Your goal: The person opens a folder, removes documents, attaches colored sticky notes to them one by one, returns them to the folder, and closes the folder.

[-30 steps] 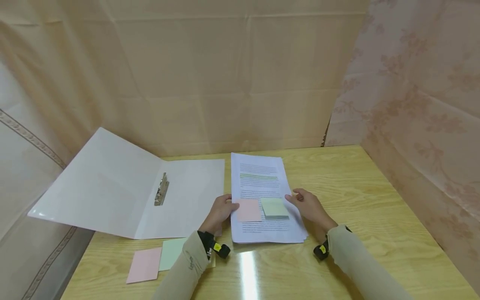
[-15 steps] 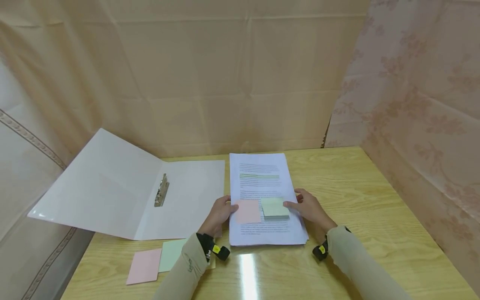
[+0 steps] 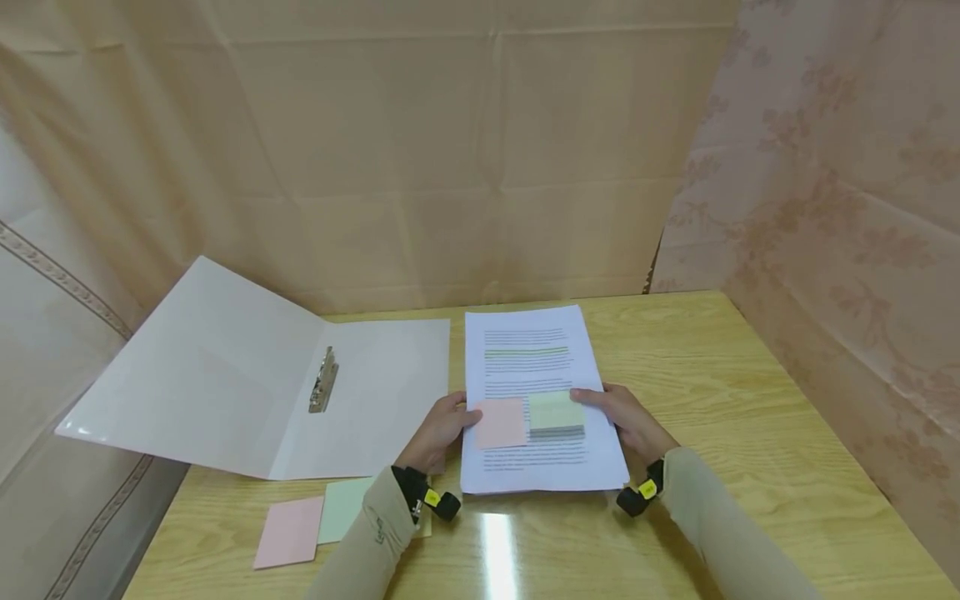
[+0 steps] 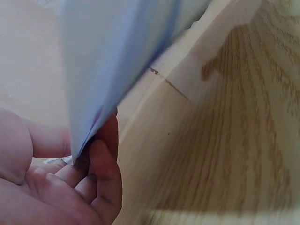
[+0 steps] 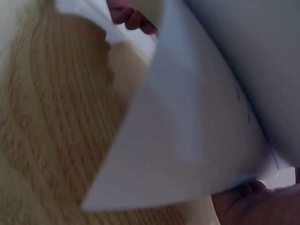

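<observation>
A stack of printed paper sheets (image 3: 540, 477) is held up, tilted, over the table in the head view. Its top page has lines highlighted green, a pink sticky note (image 3: 501, 423) at left and layered pale green sticky notes (image 3: 555, 410) at right. My left hand (image 3: 437, 431) grips the stack's left edge, thumb on top at the pink note. With its thumb by the green notes, my right hand (image 3: 628, 417) grips the right edge. The left wrist view shows fingers curled under the paper (image 4: 108, 56). In the right wrist view a loose lower sheet (image 5: 164, 154) hangs down.
Left of the stack lies an open white binder (image 3: 390, 392) with a metal clip (image 3: 323, 382), its cover (image 3: 202, 367) raised. Pink (image 3: 288, 533) and green (image 3: 345, 506) sticky notes lie at the front left, a yellow one partly under my left sleeve. Curtains stand behind the wooden table (image 3: 697, 367).
My right hand has closed in on the stack's right edge, its thumb now at the green notes. The stack has been lifted and tilted, shifting slightly right. The left hand keeps its hold.
</observation>
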The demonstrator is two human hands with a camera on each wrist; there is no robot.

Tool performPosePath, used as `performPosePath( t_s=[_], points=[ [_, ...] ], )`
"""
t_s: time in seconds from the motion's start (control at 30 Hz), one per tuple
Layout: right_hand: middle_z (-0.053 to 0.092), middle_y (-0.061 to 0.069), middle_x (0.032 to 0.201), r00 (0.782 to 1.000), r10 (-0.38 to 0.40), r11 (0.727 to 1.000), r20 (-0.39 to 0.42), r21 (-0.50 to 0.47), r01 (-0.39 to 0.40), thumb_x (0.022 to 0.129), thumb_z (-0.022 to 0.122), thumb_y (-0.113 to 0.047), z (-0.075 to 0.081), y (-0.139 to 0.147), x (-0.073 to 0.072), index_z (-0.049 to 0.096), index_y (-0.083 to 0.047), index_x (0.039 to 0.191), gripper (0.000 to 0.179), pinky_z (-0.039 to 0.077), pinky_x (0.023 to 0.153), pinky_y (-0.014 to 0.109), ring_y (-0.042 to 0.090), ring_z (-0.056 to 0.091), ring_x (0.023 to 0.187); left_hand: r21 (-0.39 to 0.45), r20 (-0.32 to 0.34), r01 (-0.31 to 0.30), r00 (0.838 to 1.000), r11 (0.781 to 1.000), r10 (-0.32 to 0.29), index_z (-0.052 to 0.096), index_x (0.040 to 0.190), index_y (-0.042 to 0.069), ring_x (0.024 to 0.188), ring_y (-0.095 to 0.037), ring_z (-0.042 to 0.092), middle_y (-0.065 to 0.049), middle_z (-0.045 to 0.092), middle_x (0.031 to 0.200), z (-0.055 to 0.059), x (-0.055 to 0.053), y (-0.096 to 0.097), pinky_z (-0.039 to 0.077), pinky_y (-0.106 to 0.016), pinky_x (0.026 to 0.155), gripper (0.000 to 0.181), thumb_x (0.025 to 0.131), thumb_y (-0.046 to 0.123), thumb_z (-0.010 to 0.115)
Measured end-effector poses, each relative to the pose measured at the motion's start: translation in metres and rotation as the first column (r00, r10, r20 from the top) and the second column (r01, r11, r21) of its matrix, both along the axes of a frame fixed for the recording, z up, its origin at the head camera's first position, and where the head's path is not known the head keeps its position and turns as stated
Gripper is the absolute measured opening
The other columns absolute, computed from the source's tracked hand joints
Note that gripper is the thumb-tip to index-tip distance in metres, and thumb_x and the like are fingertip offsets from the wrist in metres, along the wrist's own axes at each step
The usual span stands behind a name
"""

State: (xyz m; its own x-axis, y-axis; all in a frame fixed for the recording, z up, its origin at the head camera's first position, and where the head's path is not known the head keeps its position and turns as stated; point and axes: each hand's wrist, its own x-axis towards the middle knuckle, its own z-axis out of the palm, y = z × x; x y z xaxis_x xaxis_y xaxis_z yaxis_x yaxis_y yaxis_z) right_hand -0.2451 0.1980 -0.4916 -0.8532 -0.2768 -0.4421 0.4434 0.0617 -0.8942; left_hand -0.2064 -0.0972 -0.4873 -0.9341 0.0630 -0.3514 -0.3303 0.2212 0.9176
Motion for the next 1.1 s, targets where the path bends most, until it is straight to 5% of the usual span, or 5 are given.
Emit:
performPosePath(
  t_s=[0.2,0.47,0.8,1.1],
  points=[
    [0.072,-0.001,0.097,1.0,0.004,1.0,0.008,0.001,-0.004,0.091,0.068,-0.031,-0.001,0.006,0.001,0.045,0.0,0.138,0.061,0.056,0.074,0.031,0.015,0.07,0.087,0.02,0.036,-0.024,0.999,1.0,0.023,0.054,0.133,0.004,0.093,-0.018,0.067,-0.011,0.069,0.117,-0.002,-0.002,-0.001,0.047,-0.031,0.087,0.037,0.097,0.011,0.055],
    [0.074,0.007,0.104,0.988,0.146,0.989,-0.057,-0.005,-0.147,0.09,0.068,-0.017,-0.004,0.005,0.003,0.048,0.001,0.138,0.055,0.058,0.076,0.037,0.023,0.073,0.09,-0.031,0.039,0.011,0.999,0.999,-0.01,0.056,0.127,0.003,0.088,-0.017,0.067,-0.01,0.071,0.109,0.0,0.0,-0.001,0.045,-0.033,0.088,0.033,0.096,0.013,0.056],
    [0.074,0.006,0.099,0.991,0.082,0.997,-0.104,0.001,-0.082,0.09,0.067,-0.012,-0.003,0.004,0.003,0.051,0.002,0.135,0.05,0.058,0.074,0.037,0.023,0.073,0.085,-0.018,0.003,-0.015,1.0,1.0,0.015,0.053,0.132,0.003,0.083,-0.017,0.064,-0.011,0.07,0.106,0.006,0.0,-0.009,0.049,-0.027,0.074,0.039,0.095,0.017,0.057],
    [0.074,0.005,0.101,0.991,0.065,0.998,-0.119,0.001,-0.065,0.09,0.067,-0.013,-0.004,0.006,0.005,0.049,0.0,0.138,0.052,0.058,0.074,0.037,0.022,0.073,0.085,-0.198,-0.119,-0.074,0.992,0.977,0.051,0.06,0.123,-0.004,0.076,-0.013,0.064,-0.018,0.071,0.101,0.023,-0.006,-0.049,0.053,-0.028,0.071,0.031,0.094,0.005,0.056]
  ],
)
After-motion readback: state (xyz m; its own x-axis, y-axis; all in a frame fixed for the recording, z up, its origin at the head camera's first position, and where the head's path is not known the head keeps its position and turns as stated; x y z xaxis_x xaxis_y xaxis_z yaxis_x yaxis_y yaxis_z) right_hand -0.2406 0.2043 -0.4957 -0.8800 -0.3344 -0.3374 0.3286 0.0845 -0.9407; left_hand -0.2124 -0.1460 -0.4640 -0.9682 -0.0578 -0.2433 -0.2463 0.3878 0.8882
